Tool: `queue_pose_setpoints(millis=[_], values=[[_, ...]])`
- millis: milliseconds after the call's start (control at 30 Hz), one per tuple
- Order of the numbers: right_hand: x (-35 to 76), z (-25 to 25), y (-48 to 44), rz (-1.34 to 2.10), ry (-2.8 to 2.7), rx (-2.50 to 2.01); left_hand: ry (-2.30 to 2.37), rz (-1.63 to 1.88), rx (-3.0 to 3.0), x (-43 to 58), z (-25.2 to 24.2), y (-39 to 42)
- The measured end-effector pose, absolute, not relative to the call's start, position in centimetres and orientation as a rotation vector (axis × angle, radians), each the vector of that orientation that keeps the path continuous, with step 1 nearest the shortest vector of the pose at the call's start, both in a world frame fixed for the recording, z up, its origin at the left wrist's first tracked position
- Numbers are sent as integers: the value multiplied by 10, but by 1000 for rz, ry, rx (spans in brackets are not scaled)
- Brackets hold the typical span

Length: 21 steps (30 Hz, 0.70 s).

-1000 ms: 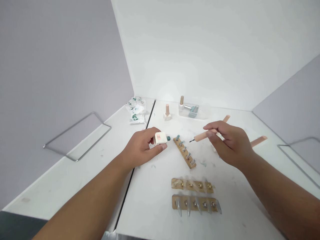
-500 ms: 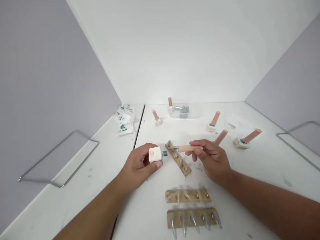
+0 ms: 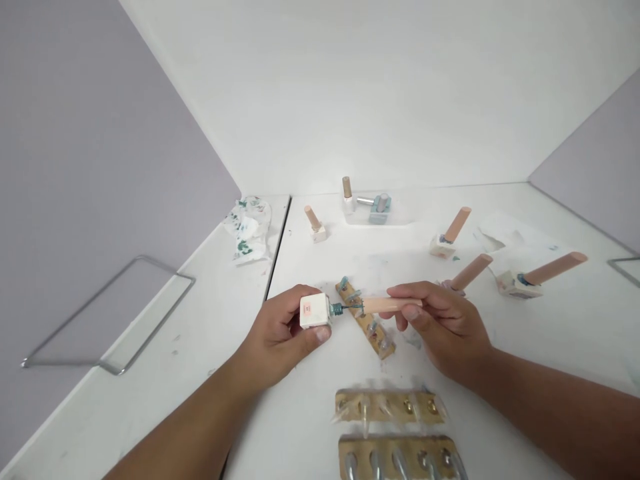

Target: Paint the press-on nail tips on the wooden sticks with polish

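My left hand [image 3: 290,327] grips a square white nail polish bottle [image 3: 314,311], tipped sideways with its teal-stained neck facing right. Between the fingers of my right hand [image 3: 435,320] is a nail polish brush [image 3: 390,305] with a long peach cap as its handle. The dark brush tip is at the bottle's mouth; how far it reaches inside I cannot tell. Behind the brush, a cardboard strip [image 3: 377,340] with several teal-tinted nail tips lies slantwise. Closer to me lie a strip of clear nail tips [image 3: 395,405] and another of greyish nail tips [image 3: 400,460].
Peach-capped bottles stand at the back left [image 3: 315,227] and on the right [image 3: 450,233], one tilted [image 3: 520,283]. A clear tray [image 3: 385,217] at the back holds more bottles. Stained tissue [image 3: 250,233] lies left of the dark table seam. A metal wire frame [image 3: 120,313] is at far left.
The brush tip and the bottle's neck have come together; before, a gap lay between them. The view has shifted a little, so the nearest strip sits lower.
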State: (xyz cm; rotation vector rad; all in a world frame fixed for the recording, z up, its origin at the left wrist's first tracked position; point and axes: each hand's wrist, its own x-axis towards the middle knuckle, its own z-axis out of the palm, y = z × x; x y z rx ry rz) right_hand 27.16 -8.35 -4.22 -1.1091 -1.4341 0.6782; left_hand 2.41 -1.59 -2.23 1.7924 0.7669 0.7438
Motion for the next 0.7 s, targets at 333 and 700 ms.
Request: queue_pose_setpoints(millis=[333,700], values=[[269,-30,-77,487,-1700,-1037,703,615,1898,33,-17,-19],[279,-33,-84,348,-1611,-1166,788,705,1934,18,-19,-11]])
